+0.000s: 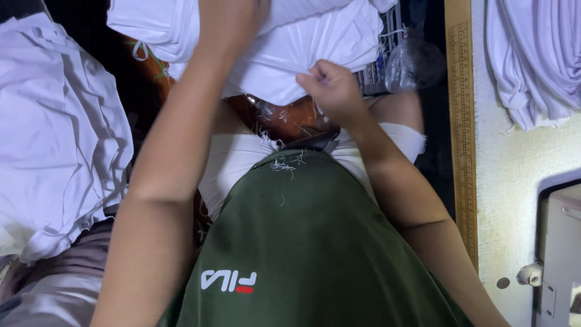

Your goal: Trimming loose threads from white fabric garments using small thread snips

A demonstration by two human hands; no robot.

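Cream tabletop (514,163) right of frame, wooden ruler (461,109) along edge. Left hand (230,21) and right hand (330,88), fingers closed, grip white cloth (302,42) at top centre.

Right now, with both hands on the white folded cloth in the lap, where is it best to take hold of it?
Likely the near hanging edge of the white folded cloth, from below. The right hand already pinches that edge, fingers curled. The left hand presses on top, where the bundle looks too thick to pinch.

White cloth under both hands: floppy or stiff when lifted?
Probably floppy: the white cloth bunches into soft folds where the right hand pinches its edge. Likely light, since it sags and drapes loosely beneath the left hand.
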